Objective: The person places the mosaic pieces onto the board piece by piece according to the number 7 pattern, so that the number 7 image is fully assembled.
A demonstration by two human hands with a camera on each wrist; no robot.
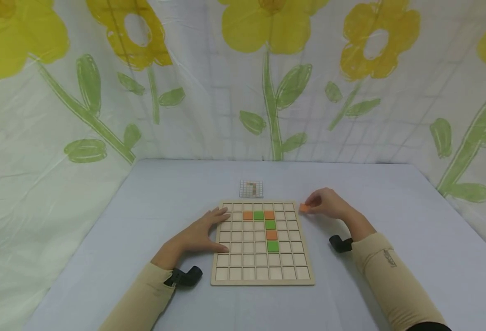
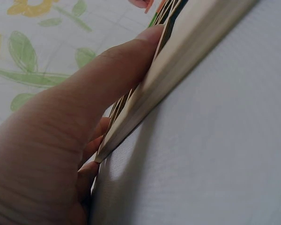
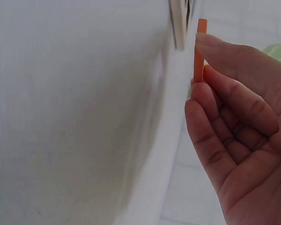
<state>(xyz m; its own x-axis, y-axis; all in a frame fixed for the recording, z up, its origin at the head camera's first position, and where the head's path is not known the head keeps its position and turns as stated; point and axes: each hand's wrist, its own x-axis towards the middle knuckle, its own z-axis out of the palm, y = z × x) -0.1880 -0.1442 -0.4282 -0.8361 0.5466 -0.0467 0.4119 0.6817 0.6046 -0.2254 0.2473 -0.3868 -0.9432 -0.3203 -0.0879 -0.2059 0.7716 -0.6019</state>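
A wooden grid board (image 1: 249, 274) lies on the table with orange and green square tiles in some cells. Three tiles form a row near its far side, beginning with an orange tile (image 1: 248, 215); others run down towards a green tile (image 1: 273, 247). My left hand (image 1: 197, 233) rests on the board's left edge, thumb and fingers spread apart; the left wrist view shows the thumb (image 2: 117, 65) lying over the rim. Just off the board's far right corner, my right hand (image 1: 329, 204) pinches an orange tile (image 3: 199, 51) between thumb and fingers, the tile seen edge-on in the right wrist view.
Behind the board lies a small card with a grid pattern (image 1: 251, 189), too small to read closely. A white cloth covers the table (image 1: 177, 184). A curtain printed with yellow flowers (image 1: 210, 105) hangs along the back and sides.
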